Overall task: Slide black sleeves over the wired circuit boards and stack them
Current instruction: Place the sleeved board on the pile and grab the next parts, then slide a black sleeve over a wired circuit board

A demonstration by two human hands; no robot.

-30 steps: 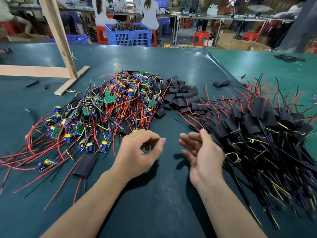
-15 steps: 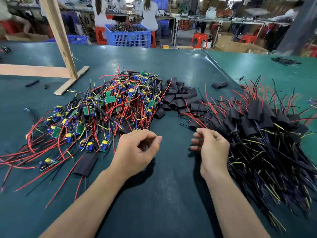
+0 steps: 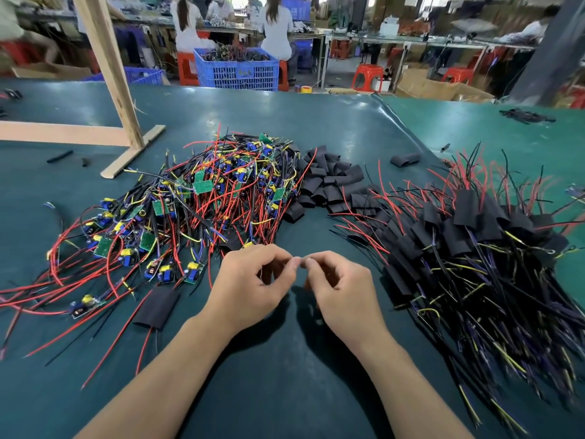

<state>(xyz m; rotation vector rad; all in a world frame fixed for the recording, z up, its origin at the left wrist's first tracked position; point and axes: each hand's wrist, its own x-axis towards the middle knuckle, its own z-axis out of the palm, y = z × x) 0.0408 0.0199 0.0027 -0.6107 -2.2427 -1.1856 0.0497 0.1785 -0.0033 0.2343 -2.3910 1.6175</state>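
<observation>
We see two bare hands meeting above a dark green table mat point(image 3: 285, 391), just in front of a tangled heap of bare green circuit boards with red, black and yellow wires point(image 3: 190, 204). The left hand point(image 3: 250, 286) and right hand point(image 3: 343, 289) are both curled, fingertips nearly touching; they may be pinching a fine wire between them, but it is too thin for us to tell.

Beside that heap, on its right, lies a loose pile of empty black tube sleeves point(image 3: 329, 185). Further right of the heap spreads the stack of finished boards in black sleeves point(image 3: 468, 242). One sleeved board point(image 3: 156, 307) lies alone, just in front of the heap and left of the hands.

We judge the main risks to be snagging: pulling one board could drag tangled neighbours off the heap, and a sleeve could catch on components. The lone sleeved board could be left unstacked.

We can read no brands, labels or writing.
</observation>
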